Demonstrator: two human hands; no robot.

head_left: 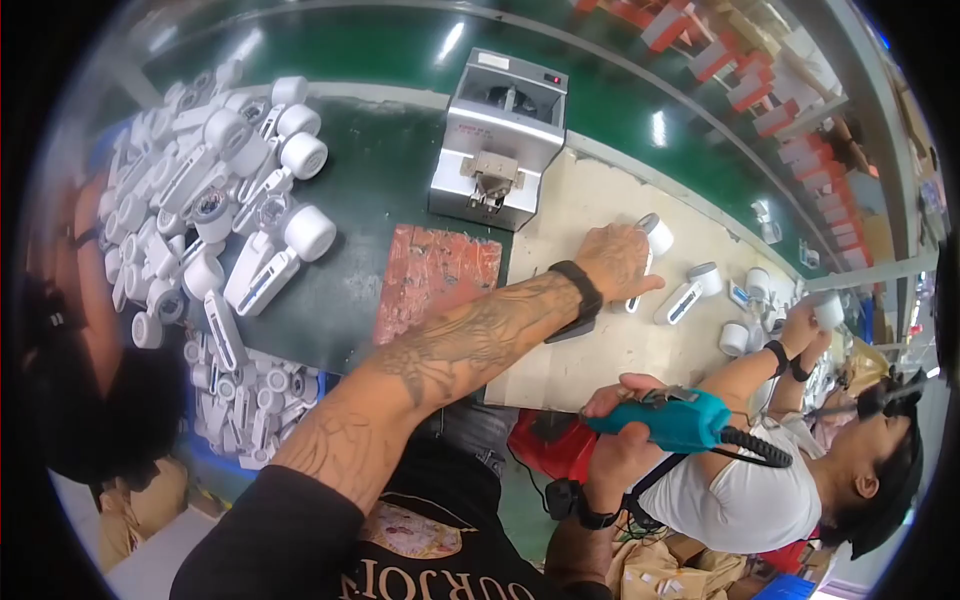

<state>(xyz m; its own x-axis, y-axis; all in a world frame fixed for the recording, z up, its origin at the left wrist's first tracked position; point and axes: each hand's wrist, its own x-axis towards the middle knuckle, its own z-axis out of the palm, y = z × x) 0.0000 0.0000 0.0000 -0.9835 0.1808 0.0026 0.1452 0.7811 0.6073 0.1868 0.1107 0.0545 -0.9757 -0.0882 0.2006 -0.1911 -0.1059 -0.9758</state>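
my left hand (615,262) is bent over one white device (656,234); my fingertips are hidden, so i cannot tell how tightly they close on it. the device's round end shows just beyond my knuckles and a strip of its body below my fingers, the middle covered. my right hand (615,455), nearer my body, is wrapped round one teal power tool (675,425); i can't make out its tip, but one coiled black cord (757,448) leaves the far end. just right of my left hand, untouched on the cream board (540,385), lies a second white device (686,299). farther out are one silver machine (500,140), one red mat (445,265), a white heap (190,190) too tangled to count, and one co-worker (735,495) at right.
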